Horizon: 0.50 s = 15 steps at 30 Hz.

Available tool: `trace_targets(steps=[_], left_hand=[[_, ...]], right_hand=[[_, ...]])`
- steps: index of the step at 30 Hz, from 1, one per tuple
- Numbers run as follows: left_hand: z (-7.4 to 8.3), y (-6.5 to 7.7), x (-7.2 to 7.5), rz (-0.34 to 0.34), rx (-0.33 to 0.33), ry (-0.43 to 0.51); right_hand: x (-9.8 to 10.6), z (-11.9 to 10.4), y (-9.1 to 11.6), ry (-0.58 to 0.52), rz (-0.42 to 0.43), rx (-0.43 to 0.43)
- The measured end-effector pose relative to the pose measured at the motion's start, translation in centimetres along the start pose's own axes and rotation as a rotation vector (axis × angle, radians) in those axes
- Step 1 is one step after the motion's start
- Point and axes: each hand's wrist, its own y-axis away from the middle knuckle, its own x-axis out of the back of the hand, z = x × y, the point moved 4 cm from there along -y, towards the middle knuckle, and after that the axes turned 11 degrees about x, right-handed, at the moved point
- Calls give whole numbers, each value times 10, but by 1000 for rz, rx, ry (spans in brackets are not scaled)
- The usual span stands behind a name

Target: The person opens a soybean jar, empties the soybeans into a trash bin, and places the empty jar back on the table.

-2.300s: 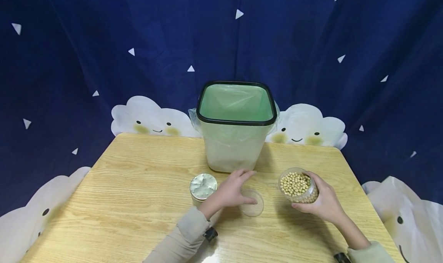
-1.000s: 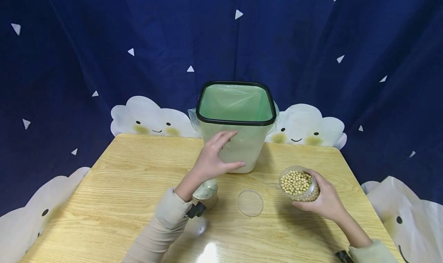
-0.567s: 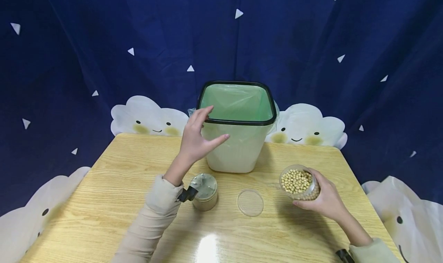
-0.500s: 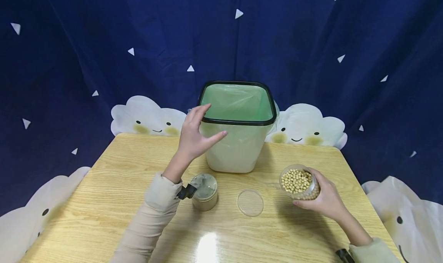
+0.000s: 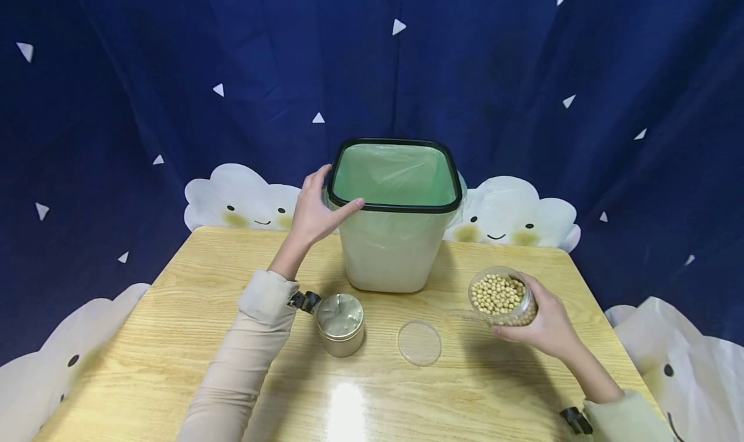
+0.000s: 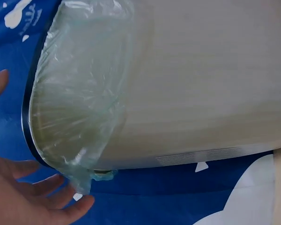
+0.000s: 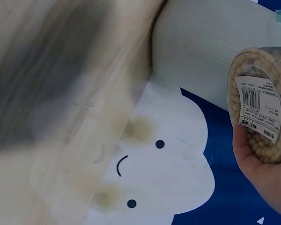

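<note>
My right hand (image 5: 546,319) grips a clear jar (image 5: 523,316) from its right side, holding it raised over the table and tipped slightly. Pale yellow soybeans (image 5: 496,293) fill it, and its mouth is uncovered. A barcode label (image 7: 260,105) shows on the jar's bottom in the right wrist view. My left hand (image 5: 314,212) is spread at the left corner of a whitish trash bin (image 5: 395,251) with a black rim. The thumb lies by the front rim, the other fingers by the left side. In the left wrist view these fingers (image 6: 65,211) are right by the gathered liner bag (image 6: 79,93).
A round metal-topped can (image 5: 341,329) stands near my left wrist. Right of it, a clear round lid (image 5: 419,342) lies flat on the wooden table (image 5: 232,267). Behind the table hangs a dark blue curtain (image 5: 261,54) with white triangles and clouds.
My left hand has left the clear lid on the table, moving up and left to the bin's left rim. My right hand still holds the jar, now slightly higher.
</note>
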Motion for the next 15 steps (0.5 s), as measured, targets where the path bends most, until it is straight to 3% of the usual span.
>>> trace_targets(steps=[7, 15], left_hand=[[-6, -5, -4, -61, 65, -1], [-10, -6, -8, -60, 79, 15]], right_hand=[[12, -5, -20, -19, 16, 22], [27, -10, -44, -29, 57, 44]])
